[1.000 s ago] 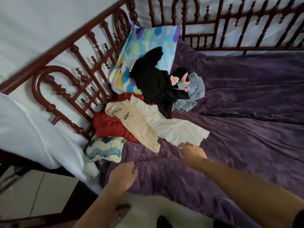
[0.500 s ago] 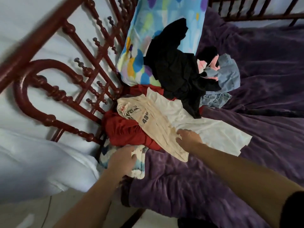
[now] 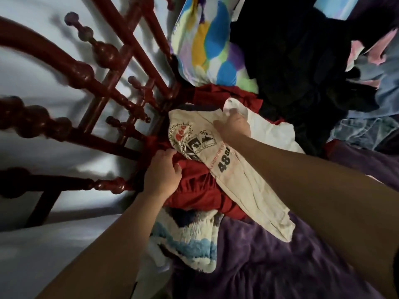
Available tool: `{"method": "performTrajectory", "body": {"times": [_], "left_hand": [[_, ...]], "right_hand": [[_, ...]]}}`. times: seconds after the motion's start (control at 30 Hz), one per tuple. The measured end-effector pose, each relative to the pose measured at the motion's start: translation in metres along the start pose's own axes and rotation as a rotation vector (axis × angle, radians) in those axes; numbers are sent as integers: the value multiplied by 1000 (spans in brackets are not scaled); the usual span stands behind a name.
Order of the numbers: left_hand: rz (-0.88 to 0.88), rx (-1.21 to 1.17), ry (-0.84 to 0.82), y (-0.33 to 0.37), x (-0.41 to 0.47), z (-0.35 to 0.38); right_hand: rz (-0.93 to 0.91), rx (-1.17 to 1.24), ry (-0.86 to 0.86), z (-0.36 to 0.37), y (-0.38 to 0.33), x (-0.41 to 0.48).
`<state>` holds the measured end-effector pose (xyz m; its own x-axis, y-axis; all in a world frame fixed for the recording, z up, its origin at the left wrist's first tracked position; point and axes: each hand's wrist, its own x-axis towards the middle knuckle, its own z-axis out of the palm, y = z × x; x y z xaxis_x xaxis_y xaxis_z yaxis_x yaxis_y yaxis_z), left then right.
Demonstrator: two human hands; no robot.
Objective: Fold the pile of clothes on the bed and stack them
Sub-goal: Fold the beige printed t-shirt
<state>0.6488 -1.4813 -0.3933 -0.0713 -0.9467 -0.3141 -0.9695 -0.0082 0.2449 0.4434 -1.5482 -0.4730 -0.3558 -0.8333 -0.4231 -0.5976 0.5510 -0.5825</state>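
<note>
Head view: the clothes pile (image 3: 291, 61) lies on the bed's purple blanket (image 3: 269, 266), beside the red bedframe (image 3: 103, 87). The right hand (image 3: 235, 128) pinches the cream shirt (image 3: 241, 184) at its upper edge; the left hand (image 3: 163, 171) curls its fingers (image 3: 166, 153) into the red garment (image 3: 198, 188) underneath.

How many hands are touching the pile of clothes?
2. The left hand grips red cloth by the bed rail; the right hand pinches the cream printed shirt.
</note>
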Motion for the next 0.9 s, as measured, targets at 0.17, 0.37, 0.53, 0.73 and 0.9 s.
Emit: {"method": "performTrajectory", "body": {"times": [0.17,0.37,0.53,0.73,0.9], "left_hand": [[27,-4,-61,2,9,-2],[307,124,61,45,41,-20],[683,467,-157,112,37,7],[1008,505,-299,170,-44,47],[1070,307,-412,219,-114,38]], "right_hand": [[-234,5,127,-24,19,-48],[-576,-149,256,-85,55,-155],[-495,-132,333,-124,115,-242],[-85,64,536,-175,173,-329],[149,301,792,-230,201,-406]]}}
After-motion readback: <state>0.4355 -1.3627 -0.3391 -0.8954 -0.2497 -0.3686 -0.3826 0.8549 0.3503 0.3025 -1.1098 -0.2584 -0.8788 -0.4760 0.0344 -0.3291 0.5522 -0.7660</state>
